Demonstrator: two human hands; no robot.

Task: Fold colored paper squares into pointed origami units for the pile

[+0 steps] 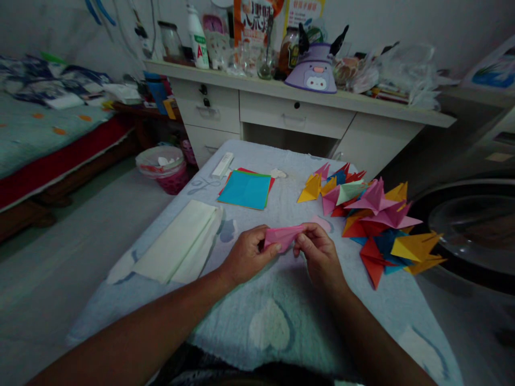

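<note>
Both of my hands hold a folded pink paper just above the cloth-covered table. My left hand pinches its left end, thumb on top. My right hand pinches its right end with closed fingers. To the right lies a heap of folded paper shapes in pink, yellow, red and blue. A stack of flat coloured sheets, blue on top, sits beyond my hands.
A folded white cloth lies on the table's left side and a small white box at its far edge. Behind stands a white desk crowded with bottles and jars. A pink bin and a bed are at left.
</note>
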